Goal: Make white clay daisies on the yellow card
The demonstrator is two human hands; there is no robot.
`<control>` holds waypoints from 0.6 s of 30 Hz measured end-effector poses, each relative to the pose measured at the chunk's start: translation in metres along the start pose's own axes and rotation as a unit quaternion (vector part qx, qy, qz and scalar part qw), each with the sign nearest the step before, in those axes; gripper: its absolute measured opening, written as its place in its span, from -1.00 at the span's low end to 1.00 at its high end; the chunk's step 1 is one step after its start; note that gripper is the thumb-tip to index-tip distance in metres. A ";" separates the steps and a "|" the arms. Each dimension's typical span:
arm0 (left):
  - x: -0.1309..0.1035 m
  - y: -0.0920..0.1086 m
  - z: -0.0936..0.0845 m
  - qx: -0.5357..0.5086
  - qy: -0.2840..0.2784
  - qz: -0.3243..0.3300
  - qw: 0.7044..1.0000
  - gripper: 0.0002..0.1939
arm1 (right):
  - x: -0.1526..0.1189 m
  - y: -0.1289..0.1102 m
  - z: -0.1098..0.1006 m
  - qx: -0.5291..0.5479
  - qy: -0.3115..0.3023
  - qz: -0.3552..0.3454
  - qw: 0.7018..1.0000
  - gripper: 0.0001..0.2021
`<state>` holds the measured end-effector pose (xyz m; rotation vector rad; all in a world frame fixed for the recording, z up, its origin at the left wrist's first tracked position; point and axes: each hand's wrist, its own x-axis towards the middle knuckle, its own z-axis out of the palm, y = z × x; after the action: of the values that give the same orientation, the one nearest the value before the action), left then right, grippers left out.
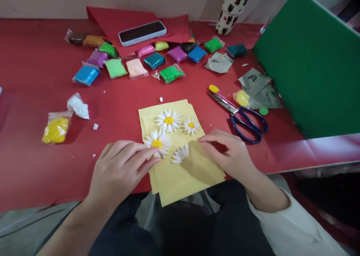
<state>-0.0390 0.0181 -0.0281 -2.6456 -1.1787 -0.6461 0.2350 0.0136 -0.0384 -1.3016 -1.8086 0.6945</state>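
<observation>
Yellow paper (180,184) on a red table (120,110)

From my distant post, I look through the head view, and I take the yellow paper as my landmark. On its upper part lie three daisies with white petals and yellow centres: the top daisy (168,120), the small daisy (191,125) to the right of it, and the left daisy (156,142) at the paper's left edge. Near the middle of the paper is a petal fan (180,154), white, which makes only a part of a ring.

The left hand (119,168) reaches over the paper's left edge. Its thumb and forefinger are slightly apart at the lower side of the left daisy; whether they grip a petal, I cannot tell. The right hand (232,151) is at the paper's right edge, its thumb and forefinger bent and near each other. I cannot tell if something small is between them.

To the right of the paper lie scissors (233,110). To its left are a yellow packet (56,129) and a white packet (78,106). Behind it, coloured packets (154,61) are spread, and farther behind rests a phone (142,33).
</observation>
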 end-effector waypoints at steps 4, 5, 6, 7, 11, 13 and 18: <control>-0.002 -0.011 -0.002 0.014 0.014 -0.051 0.999 -0.82 | 0.001 0.001 -0.004 -0.019 -0.015 0.012 1.000 -0.87; -0.002 -0.014 -0.003 0.016 0.023 -0.057 0.998 -0.80 | 0.001 0.001 -0.003 -0.037 -0.032 -0.002 0.999 -0.86; -0.003 -0.016 -0.004 0.017 0.031 -0.062 0.997 -0.79 | 0.000 0.001 -0.001 -0.060 -0.048 -0.022 0.997 -0.86; -0.003 -0.017 -0.004 0.017 0.039 -0.063 0.997 -0.79 | -0.002 0.001 0.001 -0.087 -0.060 -0.046 0.993 -0.85; -0.006 -0.018 -0.006 0.019 0.056 -0.059 0.997 -0.81 | -0.006 0.004 0.010 -0.185 -0.083 -0.109 0.973 -0.85; -0.007 -0.018 -0.006 0.016 0.054 -0.055 0.997 -0.82 | -0.005 0.006 0.011 -0.203 -0.087 -0.110 0.969 -0.84; -0.008 -0.018 -0.009 0.015 0.051 -0.049 0.997 -0.81 | 0.001 0.004 0.010 -0.207 -0.095 -0.108 0.968 -0.77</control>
<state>-0.0604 0.0221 -0.0244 -2.5116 -1.2849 -0.7633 0.2288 0.0160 -0.0469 -1.3016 -2.3010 0.3395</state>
